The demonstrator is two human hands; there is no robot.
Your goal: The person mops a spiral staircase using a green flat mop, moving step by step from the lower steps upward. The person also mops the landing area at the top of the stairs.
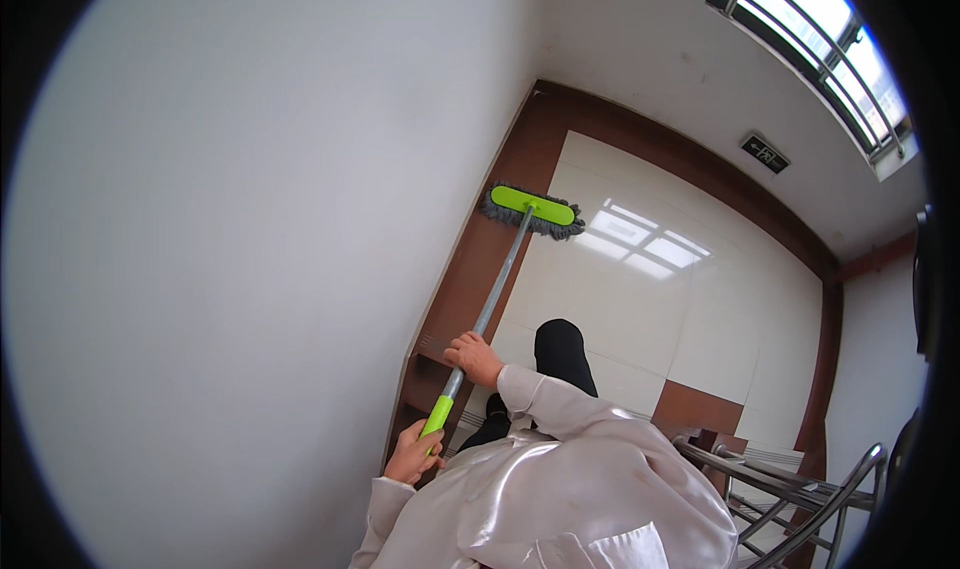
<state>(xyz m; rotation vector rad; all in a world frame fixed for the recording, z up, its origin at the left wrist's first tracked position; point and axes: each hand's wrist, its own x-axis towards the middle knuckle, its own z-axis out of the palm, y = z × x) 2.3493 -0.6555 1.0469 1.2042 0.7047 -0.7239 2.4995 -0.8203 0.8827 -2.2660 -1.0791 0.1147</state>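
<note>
A mop with a flat green head [510, 200] and grey shaggy fringe rests at the left side of the floor, over the brown tile border [471, 284] and the edge of the pale tiles. Its grey metal pole [500, 284] runs back toward me. My left hand [417, 451] is wrapped around the green grip [438, 416] at the pole's near end. Farther up, my right hand [474, 357] clasps the metal part of the pole, its fingers over the top.
A white wall [247, 269] rises close on the left. Stainless steel stair railings [795, 486] stand at the lower right, beside steps. Glossy pale tiles [622, 306] reflect a window. An exit sign [765, 153] hangs on the far wall, below a barred window [825, 51].
</note>
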